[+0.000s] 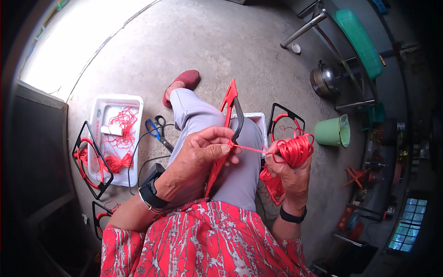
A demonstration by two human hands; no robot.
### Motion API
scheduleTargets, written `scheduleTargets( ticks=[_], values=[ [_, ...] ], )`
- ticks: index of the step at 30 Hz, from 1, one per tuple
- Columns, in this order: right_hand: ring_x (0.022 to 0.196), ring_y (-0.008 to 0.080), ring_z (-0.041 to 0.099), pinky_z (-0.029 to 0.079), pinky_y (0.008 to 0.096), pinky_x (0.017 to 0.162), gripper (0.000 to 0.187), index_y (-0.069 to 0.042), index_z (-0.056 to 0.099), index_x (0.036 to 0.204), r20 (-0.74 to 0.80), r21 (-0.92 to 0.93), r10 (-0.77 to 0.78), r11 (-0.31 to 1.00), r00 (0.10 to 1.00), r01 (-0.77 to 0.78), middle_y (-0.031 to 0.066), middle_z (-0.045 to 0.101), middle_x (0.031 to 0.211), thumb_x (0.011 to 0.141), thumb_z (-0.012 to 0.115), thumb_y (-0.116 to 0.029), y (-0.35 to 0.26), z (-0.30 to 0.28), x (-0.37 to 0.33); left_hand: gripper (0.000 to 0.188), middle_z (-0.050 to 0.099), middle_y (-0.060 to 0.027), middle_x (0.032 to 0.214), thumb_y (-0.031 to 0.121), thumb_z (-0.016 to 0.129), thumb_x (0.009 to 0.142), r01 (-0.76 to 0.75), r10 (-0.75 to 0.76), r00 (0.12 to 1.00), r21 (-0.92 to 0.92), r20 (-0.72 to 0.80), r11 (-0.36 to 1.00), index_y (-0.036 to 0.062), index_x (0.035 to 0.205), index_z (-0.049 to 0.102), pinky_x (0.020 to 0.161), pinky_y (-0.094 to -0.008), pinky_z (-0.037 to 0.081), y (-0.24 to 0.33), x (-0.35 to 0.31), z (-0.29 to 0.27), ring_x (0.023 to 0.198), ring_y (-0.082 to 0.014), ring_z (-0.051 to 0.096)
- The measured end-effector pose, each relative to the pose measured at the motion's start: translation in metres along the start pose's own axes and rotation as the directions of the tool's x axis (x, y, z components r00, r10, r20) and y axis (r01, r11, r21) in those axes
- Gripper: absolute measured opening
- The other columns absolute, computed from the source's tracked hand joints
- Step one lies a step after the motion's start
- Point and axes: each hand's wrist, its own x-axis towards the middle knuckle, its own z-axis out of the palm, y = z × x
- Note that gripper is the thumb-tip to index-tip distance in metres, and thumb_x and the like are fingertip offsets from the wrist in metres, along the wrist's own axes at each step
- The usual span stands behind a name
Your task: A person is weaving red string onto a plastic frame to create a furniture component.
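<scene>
Over my lap my left hand (203,147) pinches a black frame (238,117) partly wrapped in red cord, which stands on edge between my knees. Thumb and fingers close on the frame's near bar where the cord meets it. My right hand (290,177) is closed round a looped bundle of red cord (295,150). A short taut length of cord (251,148) runs from that bundle to the frame at my left fingertips. Below my right hand hangs or lies more red cord (273,184); whether it joins the bundle is hidden.
On the floor at left, a white tray (98,113) holds loose red cord, with a black-and-red frame (86,159) leaning on it. Scissors (159,131) lie beside it. Right of my knee are a white container (260,121) and another frame (287,111). Farther right stand a green bucket (328,132) and metal pot (324,79).
</scene>
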Motion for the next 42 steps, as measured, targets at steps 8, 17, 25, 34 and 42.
scheduleTargets(
  ticks=[8, 17, 25, 34, 42],
  values=[
    [0.056, 0.0096, 0.053, 0.041, 0.0219, 0.051, 0.010, 0.001, 0.061, 0.087, 0.008, -0.078, -0.225, 0.971, 0.974, 0.224, 0.0048, 0.059, 0.072, 0.083, 0.067, -0.007, 0.000, 0.020, 0.023, 0.028, 0.063, -0.0140, 0.084, 0.015, 0.062, 0.088, 0.043, -0.029, 0.997, -0.189, 0.076, 0.981, 0.0027, 0.113, 0.054, 0.061, -0.0282, 0.051, -0.012, 0.008, -0.009, 0.067, -0.0205, 0.062],
    [0.058, 0.0092, 0.057, 0.042, 0.0213, 0.051, 0.010, 0.002, 0.064, 0.089, 0.008, -0.054, -0.247, 0.967, 0.969, 0.247, 0.0083, 0.064, 0.080, 0.088, 0.062, -0.007, 0.006, 0.043, 0.040, 0.021, 0.056, -0.0106, 0.070, 0.016, 0.054, 0.091, 0.102, -0.075, 0.991, -0.247, 0.115, 0.964, -0.0002, 0.104, 0.052, 0.047, -0.0239, 0.040, -0.013, 0.015, -0.004, 0.051, -0.0149, 0.050],
    [0.058, 0.0090, 0.057, 0.043, 0.0203, 0.051, 0.010, 0.001, 0.059, 0.099, 0.037, 0.013, -0.260, 0.966, 0.965, 0.260, 0.0112, 0.065, 0.083, 0.090, 0.060, -0.005, 0.013, 0.048, 0.047, 0.020, 0.053, -0.0099, 0.069, 0.015, 0.050, 0.092, 0.101, -0.081, 0.993, -0.262, 0.085, 0.960, -0.0029, 0.101, 0.051, 0.047, -0.0252, 0.039, -0.014, 0.014, -0.003, 0.052, -0.0147, 0.047],
    [0.056, 0.0071, 0.053, 0.041, 0.0213, 0.051, 0.013, 0.000, 0.062, 0.082, 0.140, -0.014, -0.046, 0.999, 0.989, 0.048, 0.0065, 0.063, 0.075, 0.086, 0.060, -0.013, -0.009, 0.039, 0.044, 0.030, 0.063, -0.0102, 0.091, 0.015, 0.059, 0.089, -0.032, 0.021, 0.992, -0.093, -0.121, 0.995, -0.0033, 0.112, 0.053, 0.065, -0.0271, 0.051, -0.006, 0.001, 0.006, 0.074, -0.0189, 0.063],
    [0.058, 0.0070, 0.055, 0.045, 0.0220, 0.053, 0.012, -0.001, 0.064, 0.090, 0.248, -0.072, 0.000, 0.997, 0.969, 0.019, 0.0046, 0.064, 0.076, 0.085, 0.069, -0.011, -0.004, 0.040, 0.037, 0.022, 0.064, -0.0029, 0.085, 0.014, 0.063, 0.089, -0.206, 0.226, 0.971, 0.200, -0.080, 0.958, -0.0020, 0.104, 0.066, 0.080, -0.0246, 0.047, 0.018, 0.008, 0.000, 0.080, -0.0091, 0.057]
  ],
)
